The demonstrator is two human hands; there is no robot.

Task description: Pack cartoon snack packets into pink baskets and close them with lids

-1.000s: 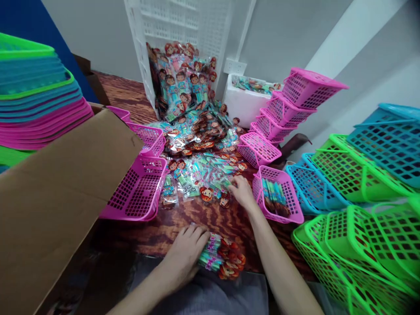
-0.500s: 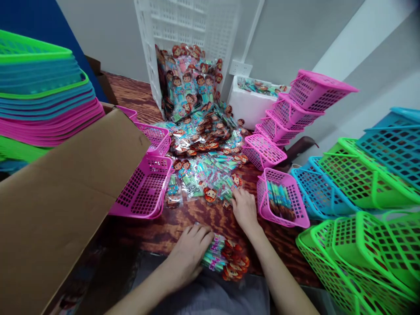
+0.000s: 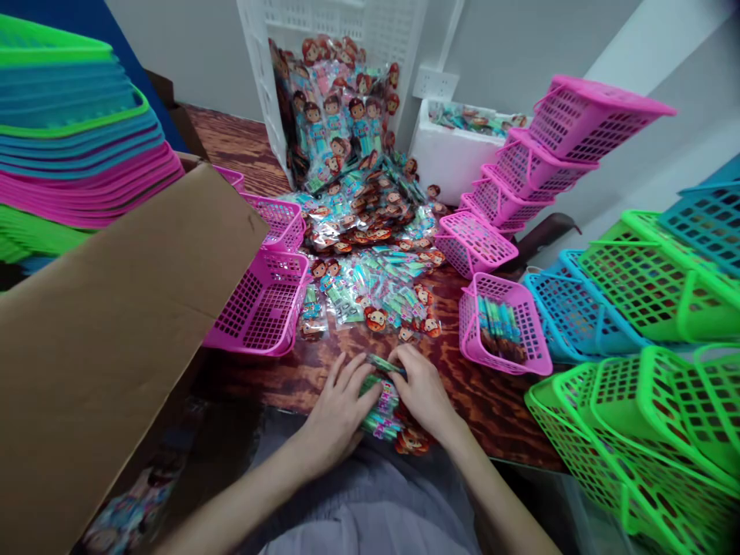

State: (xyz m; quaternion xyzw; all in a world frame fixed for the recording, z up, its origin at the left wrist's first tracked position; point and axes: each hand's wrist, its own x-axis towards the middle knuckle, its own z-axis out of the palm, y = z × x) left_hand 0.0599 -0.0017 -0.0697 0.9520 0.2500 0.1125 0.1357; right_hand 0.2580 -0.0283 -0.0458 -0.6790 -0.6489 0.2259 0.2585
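Note:
At the table's near edge, my left hand [image 3: 341, 405] is closed around the left side of a stack of small clear packets [image 3: 382, 425]. Green and blue strips and red-haired cartoon heads show through their plastic. My right hand [image 3: 425, 389] pinches at the top right of the same stack, its fingers on an upper packet's edge. Both hands hide part of the stack. Just beyond them, loose packets [image 3: 375, 289] of the same sort lie spread on the table, leading back to a large heap [image 3: 370, 204].
Right of my hands stands a pink basket [image 3: 471, 347] holding packets, with stacked pink baskets [image 3: 566, 139] behind. Green baskets [image 3: 630, 432] and blue baskets [image 3: 583, 308] crowd the right. A cardboard box [image 3: 116, 324] and another pink basket [image 3: 289, 331] stand left. A white crate [image 3: 254, 85] is behind.
My right hand has moved from the loose packets back to the stack, beside my left hand. The left hand has kept its hold on the stack. The view has tilted down slightly.

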